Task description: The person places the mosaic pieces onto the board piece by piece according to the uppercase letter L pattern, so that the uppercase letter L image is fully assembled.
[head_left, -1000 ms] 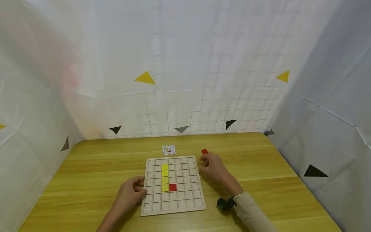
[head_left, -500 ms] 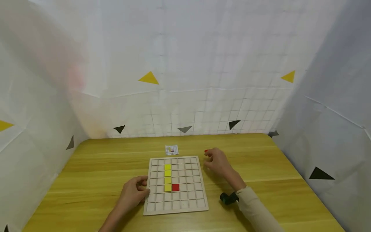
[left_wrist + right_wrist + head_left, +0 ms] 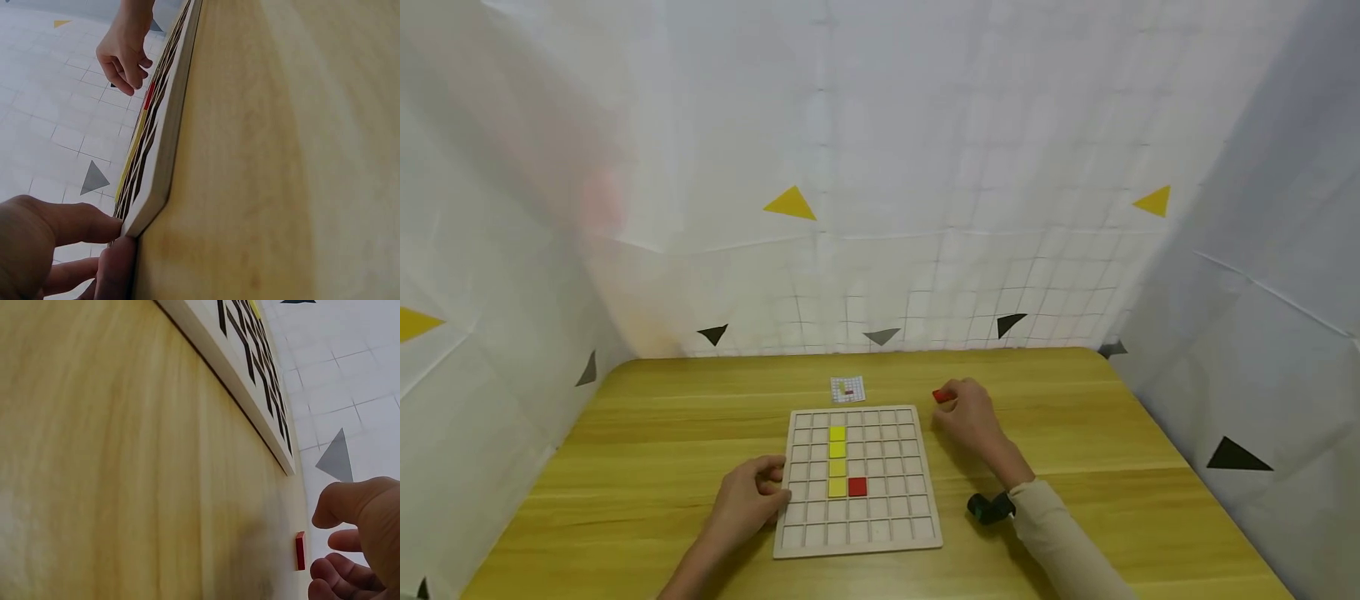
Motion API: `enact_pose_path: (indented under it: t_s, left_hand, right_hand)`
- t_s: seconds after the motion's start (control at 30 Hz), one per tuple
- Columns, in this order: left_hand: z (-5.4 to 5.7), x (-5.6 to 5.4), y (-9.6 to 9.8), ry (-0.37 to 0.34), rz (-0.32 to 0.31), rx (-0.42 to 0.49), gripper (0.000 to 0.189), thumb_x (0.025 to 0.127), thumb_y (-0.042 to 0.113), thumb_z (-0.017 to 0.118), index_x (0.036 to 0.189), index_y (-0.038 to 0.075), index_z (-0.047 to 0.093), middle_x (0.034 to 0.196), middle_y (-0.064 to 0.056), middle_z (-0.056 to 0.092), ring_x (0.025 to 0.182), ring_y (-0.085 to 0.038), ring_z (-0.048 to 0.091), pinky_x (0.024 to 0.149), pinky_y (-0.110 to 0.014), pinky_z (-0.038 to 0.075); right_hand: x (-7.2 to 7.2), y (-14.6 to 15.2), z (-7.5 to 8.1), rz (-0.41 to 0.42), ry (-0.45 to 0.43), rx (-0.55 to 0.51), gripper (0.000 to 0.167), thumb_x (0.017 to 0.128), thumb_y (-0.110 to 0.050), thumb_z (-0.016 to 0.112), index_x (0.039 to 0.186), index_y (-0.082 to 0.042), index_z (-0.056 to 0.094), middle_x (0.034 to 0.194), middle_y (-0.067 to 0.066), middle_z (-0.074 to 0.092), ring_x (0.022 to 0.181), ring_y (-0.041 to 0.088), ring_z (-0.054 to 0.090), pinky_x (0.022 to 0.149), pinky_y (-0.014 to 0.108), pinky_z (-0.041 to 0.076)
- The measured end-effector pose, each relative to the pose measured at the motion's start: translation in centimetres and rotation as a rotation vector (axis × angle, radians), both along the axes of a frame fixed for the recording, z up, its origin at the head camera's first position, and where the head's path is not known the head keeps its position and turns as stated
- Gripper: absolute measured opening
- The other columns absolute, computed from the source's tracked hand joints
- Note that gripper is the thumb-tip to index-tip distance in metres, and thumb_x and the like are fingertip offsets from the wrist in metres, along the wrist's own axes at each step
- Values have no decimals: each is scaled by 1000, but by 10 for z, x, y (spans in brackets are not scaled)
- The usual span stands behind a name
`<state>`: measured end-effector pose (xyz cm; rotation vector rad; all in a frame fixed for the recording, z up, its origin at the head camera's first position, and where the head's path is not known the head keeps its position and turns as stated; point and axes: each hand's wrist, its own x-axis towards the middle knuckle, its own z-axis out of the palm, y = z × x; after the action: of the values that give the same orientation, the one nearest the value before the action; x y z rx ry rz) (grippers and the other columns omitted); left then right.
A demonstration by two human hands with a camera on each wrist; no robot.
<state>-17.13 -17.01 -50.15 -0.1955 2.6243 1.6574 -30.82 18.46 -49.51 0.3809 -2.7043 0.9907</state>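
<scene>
My left hand (image 3: 747,502) grips the left edge of a pale wooden grid board (image 3: 858,552), thumb (image 3: 84,224) on its rim. On the board, several yellow tiles (image 3: 837,450) form a column, and a red tile (image 3: 857,487) sits to the right of the lowest one. My right hand (image 3: 972,418) reaches beyond the board's far right corner, with thumb and fingers bent and apart. Another red tile (image 3: 300,551) lies on the table just beneath its fingertips; in the head view the fingers partly cover that tile.
Behind the board lies a small printed card (image 3: 847,389) with a grid pattern. A dark wrist-worn device (image 3: 990,508) sits at my right cuff. White sheets (image 3: 880,167) with triangle markers surround the wooden table (image 3: 647,467) at the back and sides.
My right hand has moved slightly away toward the far red tile and closed in on it. My left hand stays at the board's edge. The head view has shifted a little.
</scene>
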Motion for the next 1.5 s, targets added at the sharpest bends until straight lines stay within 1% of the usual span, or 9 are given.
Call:
enact_pose_path:
  t_s: [0.13, 0.3, 0.53, 0.77, 0.93, 1.13, 1.23, 1.37, 1.5]
  left_hand:
    - [0, 0, 1, 9, -8, -2, 51, 78, -1, 79, 127, -2, 64, 101, -7, 62, 81, -18, 61, 54, -32, 55]
    - [0, 0, 2, 12, -11, 2, 51, 78, -1, 80, 127, -2, 64, 101, -8, 62, 81, -18, 61, 54, -32, 55]
    - [-1, 0, 3, 8, -21, 9, 51, 78, -1, 79, 127, -2, 63, 101, -8, 62, 81, -18, 61, 53, -32, 54]
    - [-3, -1, 1, 12, -19, 4, 51, 79, -2, 78, 128, -1, 63, 101, -7, 62, 81, -18, 61, 53, -32, 54]
    - [-1, 0, 1, 10, -19, 5, 51, 79, -1, 79, 127, -1, 64, 101, -7, 62, 81, -18, 61, 53, -32, 55]
    - [-1, 1, 0, 9, -19, 0, 51, 79, -1, 79, 128, -2, 63, 101, -7, 62, 81, -18, 61, 54, -32, 55]
    - [-1, 1, -1, 10, -15, 1, 51, 79, -1, 78, 128, -2, 63, 101, -7, 62, 81, -18, 61, 53, -32, 55]
    - [-2, 0, -1, 24, -15, -5, 51, 79, -1, 78, 127, -2, 63, 100, -7, 62, 81, -19, 62, 53, -32, 55]
    - [-2, -1, -1, 28, -15, -11, 50, 79, -1, 77, 127, -2, 64, 99, -7, 62, 81, -18, 61, 54, -31, 54]
  right_hand:
    - [-3, 2, -1, -20, 13, 18, 26, 77, -3, 71, 102, 5, 72, 98, 19, 63, 86, 29, 59, 72, 44, 54]
    - [-5, 2, -2, -31, 9, 25, 28, 76, -4, 72, 102, 6, 71, 98, 20, 63, 86, 30, 58, 73, 46, 53]
    - [-7, 2, -4, -61, -18, 50, 33, 75, -7, 75, 105, 7, 69, 97, 19, 62, 86, 29, 56, 73, 44, 52]
    - [-11, -1, -6, -58, -43, 50, 38, 76, -9, 78, 107, 8, 67, 99, 19, 62, 88, 29, 56, 75, 43, 53]
    - [-16, -3, -7, -68, -50, 61, 40, 75, -10, 78, 108, 9, 66, 98, 19, 61, 86, 28, 56, 71, 41, 53]
    - [-20, -5, -8, -82, -85, 77, 42, 77, -12, 80, 111, 9, 65, 97, 18, 59, 83, 27, 56, 67, 37, 53]
    - [-22, -5, -8, -76, -73, 82, 37, 79, -11, 78, 108, 9, 66, 96, 18, 60, 82, 27, 57, 66, 37, 54]
    - [-26, -5, -8, -59, -29, 103, 26, 82, -8, 75, 101, 9, 68, 93, 18, 64, 81, 29, 60, 65, 38, 55]
    - [-27, -5, -8, -43, -20, 125, 22, 83, -6, 75, 100, 7, 70, 93, 17, 65, 80, 28, 62, 66, 38, 55]
